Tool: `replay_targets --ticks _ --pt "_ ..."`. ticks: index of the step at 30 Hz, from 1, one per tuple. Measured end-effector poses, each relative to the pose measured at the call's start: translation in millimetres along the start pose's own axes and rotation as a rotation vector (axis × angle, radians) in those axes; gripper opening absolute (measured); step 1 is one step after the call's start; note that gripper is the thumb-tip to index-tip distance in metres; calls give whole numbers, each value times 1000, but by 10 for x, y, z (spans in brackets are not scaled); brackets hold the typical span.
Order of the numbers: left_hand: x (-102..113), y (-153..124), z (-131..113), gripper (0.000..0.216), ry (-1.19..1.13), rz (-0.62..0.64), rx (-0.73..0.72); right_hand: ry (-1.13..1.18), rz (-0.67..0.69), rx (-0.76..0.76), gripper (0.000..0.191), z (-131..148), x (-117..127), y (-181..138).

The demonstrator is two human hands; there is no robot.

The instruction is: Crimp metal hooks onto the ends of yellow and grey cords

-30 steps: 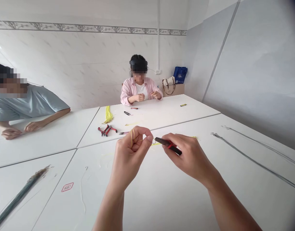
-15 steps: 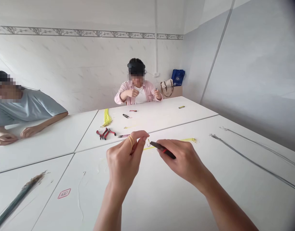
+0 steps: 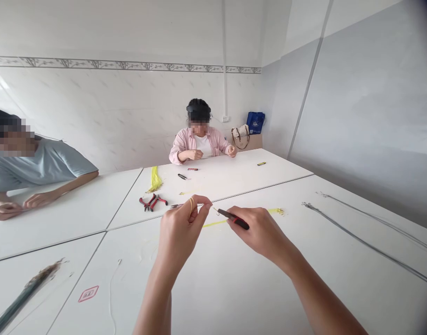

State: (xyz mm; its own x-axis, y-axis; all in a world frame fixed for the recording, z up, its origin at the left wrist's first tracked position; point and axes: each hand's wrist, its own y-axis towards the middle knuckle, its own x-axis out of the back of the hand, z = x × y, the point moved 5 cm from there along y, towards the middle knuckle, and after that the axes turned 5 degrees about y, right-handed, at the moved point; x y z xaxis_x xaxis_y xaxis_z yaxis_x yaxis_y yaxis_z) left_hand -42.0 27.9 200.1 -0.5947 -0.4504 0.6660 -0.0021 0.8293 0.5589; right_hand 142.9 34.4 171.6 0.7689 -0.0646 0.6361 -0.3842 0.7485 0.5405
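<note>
- Pinching a small wire hook [image 3: 216, 211] with the closed fingers [image 3: 203, 201] of the left hand [image 3: 182, 230]; the hook sits just beyond the fingertips, nearer this hand, its long axis near level, pointing right.
- Gripping black-handled pliers [image 3: 234, 219] in the right hand [image 3: 260, 231], their tip aimed left, just beside the hook.
- Yellow cord [image 3: 213, 224] lies on the tabletop [image 3: 234, 288] below.

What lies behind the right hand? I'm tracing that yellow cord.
A yellow cord on the white table seems to pass behind the right hand to a bunched end; the covered stretch cannot be seen.
</note>
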Motion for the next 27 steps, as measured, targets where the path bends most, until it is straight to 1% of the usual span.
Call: replay_targets --ticks 7,10,12,17,19,22,24,27 --pt "-206 42 65 26 183 210 9 -74 94 -122 21 -292 -82 59" --pt "-293 44 87 29 190 288 -5 -104 136 -176 22 -386 -90 61" --pt "-320 45 107 34 116 318 -9 -136 154 -204 24 -430 -86 59" --pt "-242 64 154 40 -150 264 1 -233 176 -241 26 -550 -89 55" --pt "-214 64 167 42 -242 282 9 -277 188 -264 26 -612 -102 52" --pt "-196 59 189 44 -308 334 30 -318 197 -279 27 -668 -105 53" --pt "-184 57 207 44 -354 342 43 -335 201 -283 27 -681 -86 55" --pt "-185 19 289 44 -451 348 119 -365 213 -294 26 -704 -35 46"
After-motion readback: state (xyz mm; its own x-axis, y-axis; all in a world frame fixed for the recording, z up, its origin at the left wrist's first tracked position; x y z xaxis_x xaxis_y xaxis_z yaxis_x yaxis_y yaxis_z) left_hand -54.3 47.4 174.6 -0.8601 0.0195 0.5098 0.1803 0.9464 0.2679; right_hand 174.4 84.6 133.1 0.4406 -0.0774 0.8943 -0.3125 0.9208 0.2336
